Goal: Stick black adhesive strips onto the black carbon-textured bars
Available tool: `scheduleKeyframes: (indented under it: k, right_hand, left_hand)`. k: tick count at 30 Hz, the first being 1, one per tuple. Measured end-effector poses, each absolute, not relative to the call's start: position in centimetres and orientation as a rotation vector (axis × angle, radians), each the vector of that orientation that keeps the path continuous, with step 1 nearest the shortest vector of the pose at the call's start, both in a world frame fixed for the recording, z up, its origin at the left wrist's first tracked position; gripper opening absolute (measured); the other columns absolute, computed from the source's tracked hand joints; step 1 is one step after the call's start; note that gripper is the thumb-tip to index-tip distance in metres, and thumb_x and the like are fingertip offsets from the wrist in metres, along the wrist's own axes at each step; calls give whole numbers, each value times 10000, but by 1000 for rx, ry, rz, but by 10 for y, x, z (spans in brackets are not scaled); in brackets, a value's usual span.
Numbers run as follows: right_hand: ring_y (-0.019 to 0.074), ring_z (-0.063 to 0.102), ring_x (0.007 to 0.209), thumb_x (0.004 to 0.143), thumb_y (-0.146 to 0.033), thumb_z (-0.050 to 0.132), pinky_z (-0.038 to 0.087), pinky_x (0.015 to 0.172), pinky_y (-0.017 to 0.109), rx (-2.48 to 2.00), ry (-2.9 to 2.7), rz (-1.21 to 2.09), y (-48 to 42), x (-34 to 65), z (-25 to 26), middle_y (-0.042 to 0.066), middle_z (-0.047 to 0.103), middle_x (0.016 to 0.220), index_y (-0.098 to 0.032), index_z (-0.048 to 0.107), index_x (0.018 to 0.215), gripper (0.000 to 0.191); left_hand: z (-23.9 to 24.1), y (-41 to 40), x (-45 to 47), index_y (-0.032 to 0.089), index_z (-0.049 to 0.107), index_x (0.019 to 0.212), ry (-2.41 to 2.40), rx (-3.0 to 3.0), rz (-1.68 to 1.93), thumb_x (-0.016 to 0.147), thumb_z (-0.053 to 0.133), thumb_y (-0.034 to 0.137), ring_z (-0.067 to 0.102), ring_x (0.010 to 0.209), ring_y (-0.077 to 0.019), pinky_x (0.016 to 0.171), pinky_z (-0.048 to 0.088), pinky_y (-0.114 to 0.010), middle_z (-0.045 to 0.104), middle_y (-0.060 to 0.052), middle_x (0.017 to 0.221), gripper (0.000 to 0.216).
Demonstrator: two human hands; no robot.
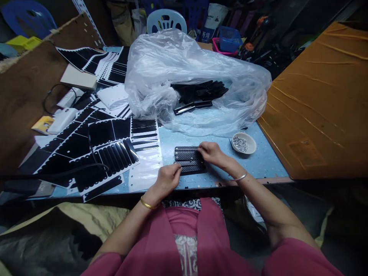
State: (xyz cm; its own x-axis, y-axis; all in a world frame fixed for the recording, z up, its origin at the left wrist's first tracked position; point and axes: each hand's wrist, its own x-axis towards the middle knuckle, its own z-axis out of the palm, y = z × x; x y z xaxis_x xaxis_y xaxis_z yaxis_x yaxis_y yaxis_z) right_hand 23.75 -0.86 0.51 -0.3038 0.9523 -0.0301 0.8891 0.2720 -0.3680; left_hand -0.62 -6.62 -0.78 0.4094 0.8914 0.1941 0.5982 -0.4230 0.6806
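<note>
Several black textured plastic plates (188, 158) lie side by side near the front edge of the pale blue table (267, 161). My left hand (167, 180) is curled, its fingertips pinched at the left end of the nearest plate. My right hand (212, 151) rests on the right end of the plates with fingers bent and closed on them. A small white bowl (244, 143) of tiny shiny metal parts sits just right of my right hand.
A big clear plastic bag (189, 76) holding more black parts (201, 94) fills the table's middle. Sheets of black stickers (106, 149) cover the left side. An orange-brown board (324, 99) lies at the right. Plastic chairs (166, 20) stand behind.
</note>
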Motion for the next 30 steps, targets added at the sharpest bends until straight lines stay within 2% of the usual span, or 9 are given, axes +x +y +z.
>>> scheduleKeyframes:
  k: [3,6,8,11,15,18,20,24,30]
  right_hand:
    - [174,609,670,891,-259,468,416,656,267,-1784,-2052,333,-15,293,8,72,690,729,-163,681,793,253]
    - [187,601,631,816,-249,523,427,630,282,-2047,-1769,189,-20,354,8,70,678,662,-162,677,715,203]
    - [201,622,649,753,-207,554,450,634,290,-2182,-1608,167,-21,383,8,78,698,683,-140,702,759,163]
    - [219,654,698,710,-162,567,489,684,315,-2229,-1521,163,-25,396,10,98,730,763,-120,732,850,221]
    - [226,660,721,769,-255,622,517,732,355,-1969,-1617,161,-54,346,16,100,728,801,-160,737,831,161]
    - [172,638,683,824,-339,661,514,648,292,-1488,-1931,584,-96,279,19,59,708,786,-199,728,903,174]
    - [152,626,678,871,-325,632,505,625,264,-1233,-2033,753,-122,239,18,51,685,770,-190,710,1011,209]
    - [140,606,685,956,-212,486,503,645,264,-1162,-2015,789,-143,199,11,33,655,753,-214,690,1018,214]
    - [138,617,643,936,-175,509,503,629,257,-1183,-1908,701,-140,197,3,25,669,713,-207,685,910,180]
  left_hand:
    - [-7,-67,-10,171,671,806,1271,2147,825,896,474,215,659,640,-158,625,466,-246,712,-62,717,221]
    - [-6,-67,-12,184,682,823,1305,2082,893,876,498,244,659,621,-156,606,481,-242,722,-50,711,200]
    - [-3,-67,-9,188,684,821,1307,2032,917,864,515,256,646,595,-146,589,481,-235,720,-36,696,187]
    - [5,-72,2,185,684,803,1263,1966,945,854,532,265,637,598,-139,601,481,-234,713,-31,691,179]
    - [15,-89,21,168,677,755,1173,1703,829,814,568,272,578,541,-122,541,440,-223,665,-26,618,162]
    - [14,-102,33,148,643,733,1071,1253,649,765,633,325,452,401,-79,416,331,-193,587,7,509,180]
    - [11,-108,37,133,629,744,986,960,583,731,678,374,400,346,-56,370,274,-183,601,2,515,246]
    - [6,-110,37,102,623,695,904,659,612,655,755,336,395,326,-32,362,249,-161,620,-21,511,272]
    - [1,-108,38,97,619,656,824,472,588,627,779,279,441,330,-49,375,284,-161,626,-43,487,243]
